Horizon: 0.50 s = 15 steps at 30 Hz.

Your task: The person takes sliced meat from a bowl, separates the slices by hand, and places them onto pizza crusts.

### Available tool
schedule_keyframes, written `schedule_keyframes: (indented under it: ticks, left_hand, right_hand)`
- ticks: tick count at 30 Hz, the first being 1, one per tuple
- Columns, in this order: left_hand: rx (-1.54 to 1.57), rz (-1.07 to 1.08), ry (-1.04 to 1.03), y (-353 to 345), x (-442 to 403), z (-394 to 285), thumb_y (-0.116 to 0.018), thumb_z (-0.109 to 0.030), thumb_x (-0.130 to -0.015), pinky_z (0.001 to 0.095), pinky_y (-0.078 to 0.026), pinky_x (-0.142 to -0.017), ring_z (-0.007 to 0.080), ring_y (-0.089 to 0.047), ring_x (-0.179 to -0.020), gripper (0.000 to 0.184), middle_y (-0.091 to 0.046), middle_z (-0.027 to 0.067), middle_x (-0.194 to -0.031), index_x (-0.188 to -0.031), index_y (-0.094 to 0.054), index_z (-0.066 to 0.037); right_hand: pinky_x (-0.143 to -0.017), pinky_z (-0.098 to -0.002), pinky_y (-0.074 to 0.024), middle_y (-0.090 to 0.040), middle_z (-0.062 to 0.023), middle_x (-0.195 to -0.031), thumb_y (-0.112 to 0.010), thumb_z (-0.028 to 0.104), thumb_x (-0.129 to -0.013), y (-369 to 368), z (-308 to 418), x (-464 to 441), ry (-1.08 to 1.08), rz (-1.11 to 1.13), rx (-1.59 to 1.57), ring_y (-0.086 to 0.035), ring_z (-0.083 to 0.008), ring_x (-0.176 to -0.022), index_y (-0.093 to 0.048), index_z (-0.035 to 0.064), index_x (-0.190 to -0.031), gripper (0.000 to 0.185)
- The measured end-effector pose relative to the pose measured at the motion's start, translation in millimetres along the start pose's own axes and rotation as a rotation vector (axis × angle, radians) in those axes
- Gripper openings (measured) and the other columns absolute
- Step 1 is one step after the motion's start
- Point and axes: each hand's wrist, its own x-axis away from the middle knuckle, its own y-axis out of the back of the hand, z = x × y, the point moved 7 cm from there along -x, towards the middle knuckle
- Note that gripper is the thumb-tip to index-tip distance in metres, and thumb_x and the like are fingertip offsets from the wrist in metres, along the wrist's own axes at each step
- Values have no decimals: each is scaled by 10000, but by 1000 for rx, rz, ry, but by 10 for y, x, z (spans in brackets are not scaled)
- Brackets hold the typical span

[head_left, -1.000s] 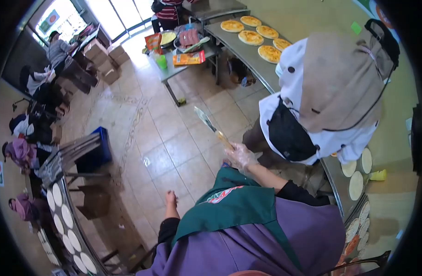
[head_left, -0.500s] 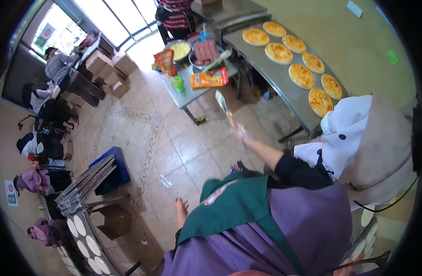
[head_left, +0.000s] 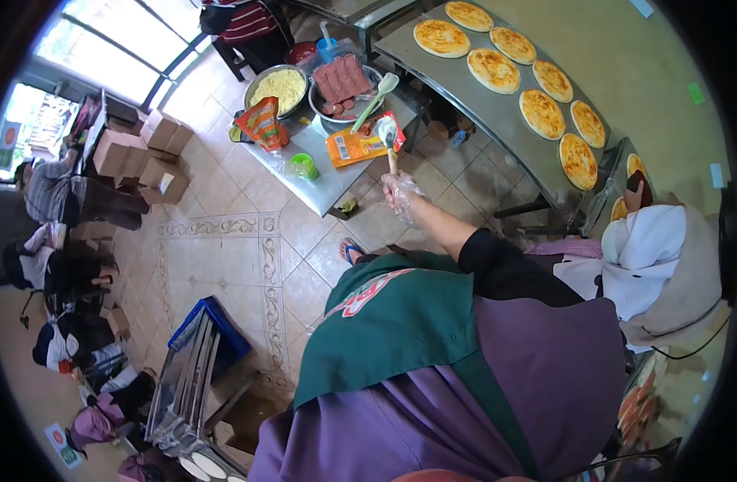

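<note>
Wooden-handled spreader (head_left: pixel 391 151) sits in our right grip (head_left: pixel 402 198), whose gloved fingers pinch its handle; a moment ago its head showed against the floor tiles (head_left: pixel 312 269), and now it overlaps the orange packet (head_left: pixel 351 149) at the near right edge of the low worktop (head_left: pixel 324 191), though we cannot tell whether the two touch. Our left grip, which showed before, has left our view, so we cannot tell how it is set. The co-worker in white and beige (head_left: pixel 673 273) now shows farther right.

The spreader's head is smeared with something whitish, its handle pale and slender; the glove (head_left: pixel 408 210) is clear, thin and crinkled. On the low worktop's smooth, shiny top we see, far left, a round bowl (head_left: pixel 306 88) of pale yellow shreds (head_left: pixel 279 90), beside it a wide pan (head_left: pixel 321 112) of flat pink slices (head_left: pixel 342 79) with a pale green spatula (head_left: pixel 371 108), and nearer, a bright green cup (head_left: pixel 304 166) and a glossy pouch (head_left: pixel 263 124). Far right, on the long metal worktop (head_left: pixel 465 96), lie round breads (head_left: pixel 494 71), flat disks with blotchy browned tops and paler rims
</note>
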Motion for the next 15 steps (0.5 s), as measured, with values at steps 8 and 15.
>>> schedule_keyframes:
  ticks: [8, 15]
  left_hand:
    - [-147, -60, -192, -667, -334, -2661, -500, -294, -907, 371, -462, -670, 222, -573, -874, 420, -517, 74, -1120, -1294, -418, -151]
    - [-259, 21, -326, -1318, -193, -3105, -513, -200, -930, 254, -446, -644, 139, -551, -824, 382, -520, 67, -1070, -1285, -436, -84]
  right_hand:
    - [-338, -244, -311, -479, 15, -524, -630, 167, -811, -480, 371, -667, 36, -225, 8, -412, -86, -379, -509, 93, -806, 142]
    - [-413, -285, -365, -516, -3, -554, -632, 279, -817, -804, 517, -1593, 95, -391, -81, -470, -113, -436, -571, 78, -662, 262]
